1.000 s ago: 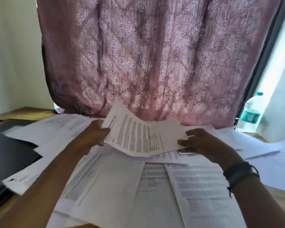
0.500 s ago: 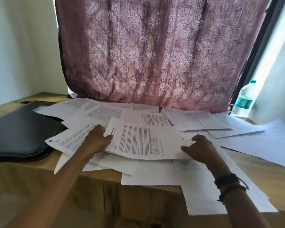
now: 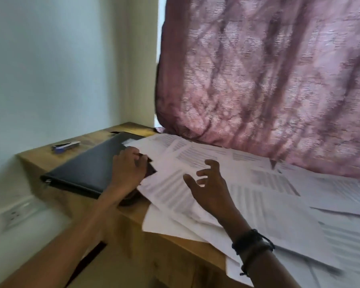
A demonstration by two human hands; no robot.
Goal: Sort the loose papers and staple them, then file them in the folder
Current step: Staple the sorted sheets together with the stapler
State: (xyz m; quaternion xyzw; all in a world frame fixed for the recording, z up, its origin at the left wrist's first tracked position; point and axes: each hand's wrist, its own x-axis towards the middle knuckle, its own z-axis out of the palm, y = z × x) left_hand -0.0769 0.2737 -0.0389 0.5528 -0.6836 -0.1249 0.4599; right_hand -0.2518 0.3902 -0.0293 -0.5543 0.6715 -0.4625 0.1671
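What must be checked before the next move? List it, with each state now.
1. Folder within reach: ok, left hand at its edge.
2. Folder open: not ok, it lies closed.
3. Right hand free: ok, it holds nothing.
4. Papers sorted: not ok, spread loose over the desk.
5. Papers safe: not ok, some overhang the front edge.
6. Stapler in sight: ok, beyond the folder.

one black folder [image 3: 85,169], one stapler [image 3: 65,146], one left hand [image 3: 129,169], one right hand [image 3: 210,183], one pink curtain [image 3: 268,80], one wooden desk [image 3: 175,246]; loose printed sheets [image 3: 279,215] overlap, at least ten.
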